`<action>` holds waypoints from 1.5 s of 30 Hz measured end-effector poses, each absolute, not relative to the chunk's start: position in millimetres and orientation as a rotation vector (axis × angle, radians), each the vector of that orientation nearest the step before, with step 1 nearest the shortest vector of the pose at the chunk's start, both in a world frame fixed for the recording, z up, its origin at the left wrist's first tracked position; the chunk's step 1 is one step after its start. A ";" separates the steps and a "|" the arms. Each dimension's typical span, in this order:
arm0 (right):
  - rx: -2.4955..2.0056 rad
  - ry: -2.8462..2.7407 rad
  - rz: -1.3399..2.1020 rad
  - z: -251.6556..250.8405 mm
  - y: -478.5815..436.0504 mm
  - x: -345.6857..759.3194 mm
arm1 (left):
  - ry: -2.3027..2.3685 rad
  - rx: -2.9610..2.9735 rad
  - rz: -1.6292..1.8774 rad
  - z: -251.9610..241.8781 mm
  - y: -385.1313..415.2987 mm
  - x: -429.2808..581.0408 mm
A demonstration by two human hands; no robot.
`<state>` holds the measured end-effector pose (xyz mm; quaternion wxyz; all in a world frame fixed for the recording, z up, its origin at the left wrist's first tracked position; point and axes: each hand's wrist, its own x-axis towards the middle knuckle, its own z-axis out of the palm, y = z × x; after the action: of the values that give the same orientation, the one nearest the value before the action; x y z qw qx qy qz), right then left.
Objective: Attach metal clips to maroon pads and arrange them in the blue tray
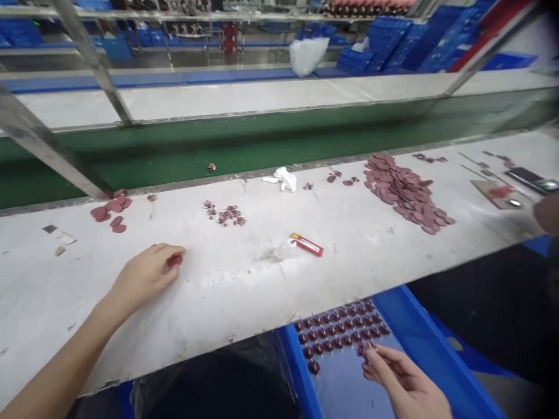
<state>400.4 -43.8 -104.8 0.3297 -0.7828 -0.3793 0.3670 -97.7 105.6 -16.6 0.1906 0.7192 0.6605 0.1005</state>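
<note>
A: What is the left hand (146, 276) doing?
B: It lies low at the worktop (196, 326), left of the middle, between the far and near edges. The fingers are curled in, pinching a reddish disc (175, 261); most of that disc is hidden.
A: And the right hand (406, 381)?
B: Beyond the near edge, over a blue tray (349, 387). Thumb and fingers are pressed together on a small dark red piece (364, 348). I can't tell whether that piece touches the tray.
A: What's in the tray?
B: Rows of similar dark red pieces (339, 328), filling the end tucked against the worktop's near edge. The end toward us shows bare bottom.
A: Where are the other discs?
B: A big heap (402, 192) spreads from the far edge inward, right of the middle. A smaller pile (116, 205) sits near the far edge on the left, by the foot of a metal post (85, 166).
A: Anything between them?
B: A cluster of small pieces (230, 215) left of the middle, a crumpled white scrap (285, 177) near the far edge, and a slim red object (308, 245) closer to the near edge.
</note>
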 end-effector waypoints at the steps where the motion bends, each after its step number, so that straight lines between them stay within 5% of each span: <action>1: -2.078 -1.012 0.989 -115.9 -46.7 402.4 | 1.857 2.023 0.268 -15.4 105.2 -98.7; 11: -2.377 -1.336 1.102 -220.6 -87.0 398.8 | 1.667 1.185 0.960 -22.1 66.3 -94.5; 27: -2.382 -1.463 1.067 -243.8 -88.5 394.1 | 1.444 0.441 1.302 -27.6 51.5 -58.4; 36: -2.394 -1.242 1.099 -213.6 -75.6 382.1 | 1.363 0.276 1.305 -18.0 46.8 -56.2; 45: -1.682 -0.642 1.441 -74.2 -17.7 327.0 | 1.207 0.128 1.363 -14.4 19.4 -46.6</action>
<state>327.0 -17.7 -74.2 0.4059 -0.6667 -0.2543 0.5710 -46.6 19.4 -14.4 0.6119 0.0555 0.5232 0.5906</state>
